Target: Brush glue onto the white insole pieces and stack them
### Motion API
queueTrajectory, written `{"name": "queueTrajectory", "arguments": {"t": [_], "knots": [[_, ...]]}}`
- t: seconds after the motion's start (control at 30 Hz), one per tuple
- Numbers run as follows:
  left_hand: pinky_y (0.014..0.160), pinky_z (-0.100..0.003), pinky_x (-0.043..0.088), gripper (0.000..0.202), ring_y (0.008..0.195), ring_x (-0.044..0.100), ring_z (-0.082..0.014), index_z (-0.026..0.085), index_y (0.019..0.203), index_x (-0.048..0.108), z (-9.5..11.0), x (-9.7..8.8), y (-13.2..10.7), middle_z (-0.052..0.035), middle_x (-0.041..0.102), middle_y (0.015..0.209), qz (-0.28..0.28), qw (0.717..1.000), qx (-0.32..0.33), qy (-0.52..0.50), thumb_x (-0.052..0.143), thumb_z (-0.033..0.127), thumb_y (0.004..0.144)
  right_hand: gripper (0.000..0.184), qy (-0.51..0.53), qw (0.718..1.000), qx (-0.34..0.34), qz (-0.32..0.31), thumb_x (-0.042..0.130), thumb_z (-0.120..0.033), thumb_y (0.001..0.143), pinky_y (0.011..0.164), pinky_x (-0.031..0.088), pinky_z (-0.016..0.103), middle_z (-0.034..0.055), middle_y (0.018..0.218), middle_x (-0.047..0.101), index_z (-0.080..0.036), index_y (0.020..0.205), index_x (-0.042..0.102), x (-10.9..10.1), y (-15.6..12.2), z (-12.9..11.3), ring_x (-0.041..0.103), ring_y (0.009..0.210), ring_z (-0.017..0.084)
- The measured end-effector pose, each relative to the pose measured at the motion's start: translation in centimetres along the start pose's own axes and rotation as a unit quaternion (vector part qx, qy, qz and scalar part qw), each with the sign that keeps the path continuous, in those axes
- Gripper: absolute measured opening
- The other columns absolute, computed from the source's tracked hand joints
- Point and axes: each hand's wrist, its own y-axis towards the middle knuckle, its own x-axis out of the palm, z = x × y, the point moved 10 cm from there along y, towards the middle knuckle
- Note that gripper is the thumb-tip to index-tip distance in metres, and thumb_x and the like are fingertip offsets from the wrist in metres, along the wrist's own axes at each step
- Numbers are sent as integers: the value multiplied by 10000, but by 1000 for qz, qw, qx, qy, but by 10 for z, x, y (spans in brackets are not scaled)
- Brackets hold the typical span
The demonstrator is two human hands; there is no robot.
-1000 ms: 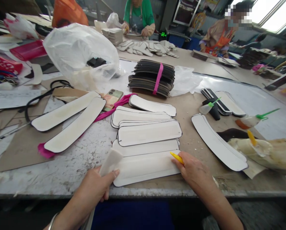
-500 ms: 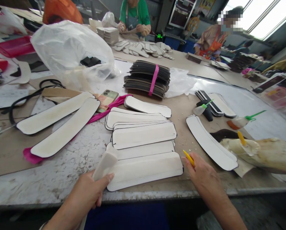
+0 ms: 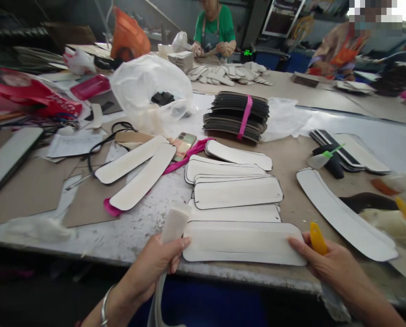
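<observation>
A long white panel (image 3: pixel 244 243) with a thin dark edge lies at the front of the table, level across my view. My left hand (image 3: pixel 162 259) is closed round a folded white strip (image 3: pixel 175 222) that hangs below the table edge, and its thumb presses the panel's left end. At the right end, my right hand (image 3: pixel 332 263) pinches the panel between thumb and fingers. A yellow tool (image 3: pixel 318 238) is tucked in that same hand, its other end hidden. Just behind lie several overlapping white panels (image 3: pixel 239 193).
A dark stack (image 3: pixel 235 116) tied with a pink band stands farther back. Two white panels (image 3: pixel 143 177) lie left, a curved one (image 3: pixel 342 218) right. A small bottle (image 3: pixel 320 159) with a green nozzle is near a clear plastic bag (image 3: pixel 151 86). A co-worker (image 3: pixel 215 32) works across the table.
My view has swung left. My right hand has gone from beside the front panel to gripping its right end. The panel now sits more level. My left hand still holds the white strip.
</observation>
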Motion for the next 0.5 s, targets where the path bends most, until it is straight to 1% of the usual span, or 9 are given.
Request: {"name": "queueTrajectory", "arguments": {"t": [0.1,0.2,0.3,0.43,0.5], "knots": [[471,-230,222,376,396,302,-79,196,452,402,0,-4,-2,62,377,359,-5,1000,9,-10,612,416,672,480,-39,999,-4,6,492,-682,645,446,348,269,-32,447,407,-213,543,486,1,-2,-3,408,441,136],[476,-234,225,404,396,302,-80,197,415,389,0,-6,-4,60,360,351,-1,1000,16,1,600,414,683,467,-74,996,-45,14,453,-664,656,437,357,281,-15,436,419,-231,481,444,-1,-4,-16,423,433,150],[490,-241,229,443,412,292,-88,204,382,365,2,-8,-6,58,342,354,7,999,26,21,586,444,682,426,-93,992,-79,26,453,-617,687,430,358,276,-15,439,428,-238,493,431,-3,-9,-29,421,431,151],[542,-257,252,496,451,297,-106,221,345,319,0,-15,-4,59,299,359,31,997,28,62,579,501,662,378,-63,989,-131,20,436,-561,738,465,383,260,-3,516,497,-231,553,455,2,-19,-48,457,486,154],[555,-263,256,507,469,314,-117,224,339,318,-1,-20,-3,53,305,363,42,996,22,81,573,532,651,377,-49,990,-135,16,418,-559,748,456,375,255,-8,509,479,-230,568,458,5,-23,-53,447,479,152]]}}
